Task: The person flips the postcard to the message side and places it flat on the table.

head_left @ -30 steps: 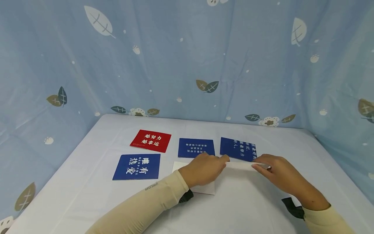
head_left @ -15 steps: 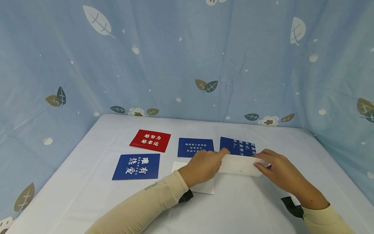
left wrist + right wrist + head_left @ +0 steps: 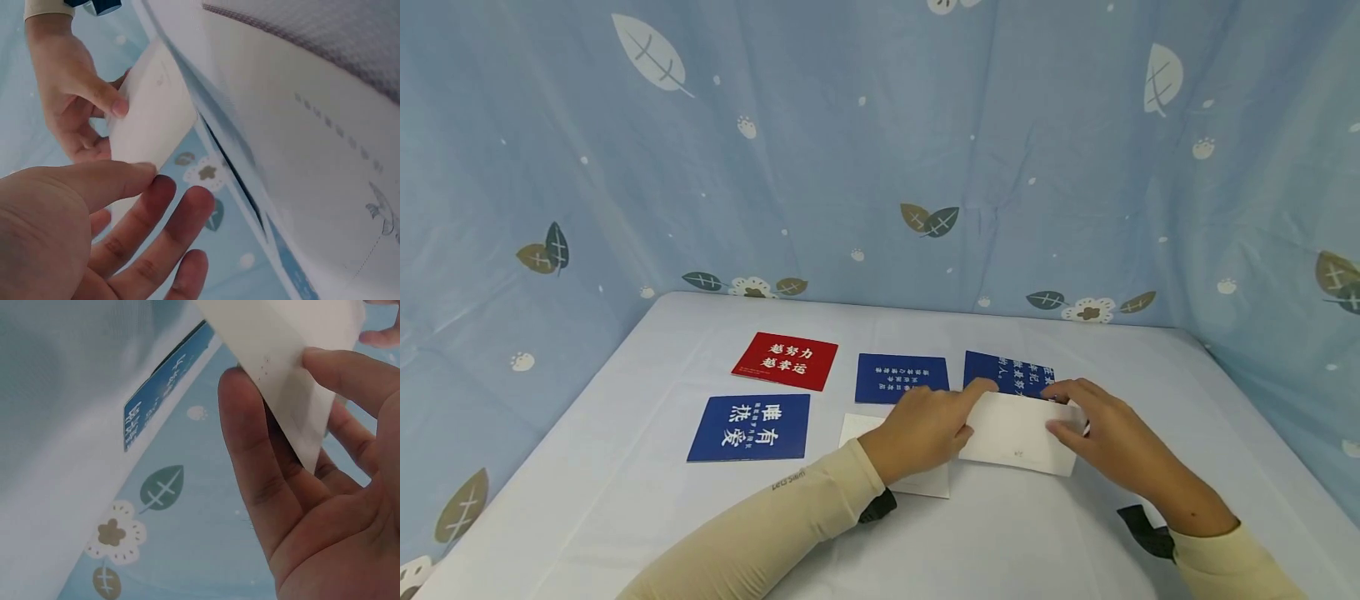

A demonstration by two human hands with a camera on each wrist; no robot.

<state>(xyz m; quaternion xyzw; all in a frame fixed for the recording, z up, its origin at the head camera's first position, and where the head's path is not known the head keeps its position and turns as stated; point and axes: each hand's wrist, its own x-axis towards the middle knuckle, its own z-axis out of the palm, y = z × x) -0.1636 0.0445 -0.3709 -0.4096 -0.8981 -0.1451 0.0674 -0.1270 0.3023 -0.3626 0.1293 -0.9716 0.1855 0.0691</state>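
A thin white-faced card (image 3: 1017,437) with a small printed mark is held tilted above the table between both hands. My left hand (image 3: 921,433) pinches its left edge between thumb and index finger; in the left wrist view the other fingers spread away from the card. At the opposite edge, my right hand (image 3: 1123,446) grips it, thumb on the white face and fingers behind in the right wrist view. Under the left hand lies another white card (image 3: 928,485), partly covered; the left wrist view shows a line of print and a small drawing on it.
Behind the held card lies a blue card (image 3: 1003,371) with white characters, partly hidden. More blue cards lie at the centre (image 3: 895,371) and left (image 3: 748,446), with a red card (image 3: 786,379) behind. A patterned blue curtain (image 3: 820,167) borders the white-covered table (image 3: 625,508).
The held card has tipped from nearly edge-on, so its white face now shows toward the head camera. Both hands have shifted only slightly, still on its two edges.
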